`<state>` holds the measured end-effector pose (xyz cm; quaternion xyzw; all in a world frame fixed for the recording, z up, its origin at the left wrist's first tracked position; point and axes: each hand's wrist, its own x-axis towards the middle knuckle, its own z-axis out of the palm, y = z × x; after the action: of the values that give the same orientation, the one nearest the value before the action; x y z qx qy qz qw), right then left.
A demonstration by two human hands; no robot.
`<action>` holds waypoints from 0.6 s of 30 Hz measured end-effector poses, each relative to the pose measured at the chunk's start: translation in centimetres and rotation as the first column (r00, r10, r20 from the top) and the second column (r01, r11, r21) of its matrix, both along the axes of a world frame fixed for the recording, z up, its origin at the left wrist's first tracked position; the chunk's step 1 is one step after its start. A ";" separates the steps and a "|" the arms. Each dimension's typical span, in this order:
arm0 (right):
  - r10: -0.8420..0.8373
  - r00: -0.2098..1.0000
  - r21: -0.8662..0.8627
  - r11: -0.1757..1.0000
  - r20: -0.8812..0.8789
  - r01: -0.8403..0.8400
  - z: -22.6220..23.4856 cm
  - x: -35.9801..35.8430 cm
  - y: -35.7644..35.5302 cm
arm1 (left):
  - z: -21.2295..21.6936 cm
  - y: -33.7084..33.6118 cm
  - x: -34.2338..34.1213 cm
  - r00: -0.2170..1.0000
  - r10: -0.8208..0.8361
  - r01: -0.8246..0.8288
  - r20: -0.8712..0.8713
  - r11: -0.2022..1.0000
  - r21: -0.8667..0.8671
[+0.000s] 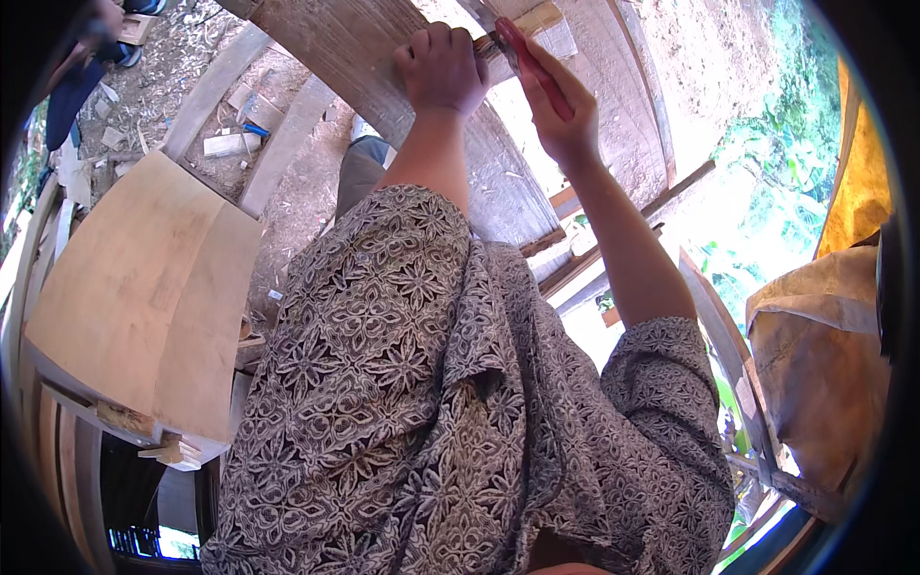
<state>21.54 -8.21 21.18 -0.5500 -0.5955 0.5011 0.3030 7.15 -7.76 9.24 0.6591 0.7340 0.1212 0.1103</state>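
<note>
My left hand (pixel 446 69) is closed in a fist over a wide wooden board (pixel 359 62) at the top middle. What its curled fingers hold, if anything, is hidden. A pale wood strip (pixel 539 18) shows just right of those knuckles. Close by, my right hand (pixel 567 125) is wrapped round a red-handled hand tool (pixel 544 75). A bit of metal shows beside the red part, near the left fist; the working end is too small to make out.
A smooth wooden panel (pixel 134 287) stands at the left. Beams (pixel 283 149) cross the littered ground, with offcuts such as a pale block (pixel 231 145). Another person (pixel 81 67) is partly visible at the upper left. A brown-orange cloth (pixel 815 355) hangs at the right, near green plants (pixel 781 172).
</note>
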 end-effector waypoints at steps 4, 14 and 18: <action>-0.038 0.999 -0.026 0.999 -0.012 0.037 -0.9 1.8 -2.5 | -0.1 0.2 0.2 0.999 0.013 -0.012 -0.049 1.000 0.024; 0.095 0.937 -0.136 0.989 0.336 -0.051 15.3 5.0 -3.7 | 0.1 0.3 0.0 0.998 -0.011 0.012 -0.059 1.000 0.018; 0.180 0.903 -0.233 0.968 0.390 -0.093 22.3 4.6 -2.4 | 0.6 -0.2 0.6 0.997 -0.020 0.024 -0.081 0.999 0.044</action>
<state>26.12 -10.60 43.49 -0.6278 -0.6269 0.4549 0.0766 7.74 -7.93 9.82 0.6737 0.7276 0.1100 0.0672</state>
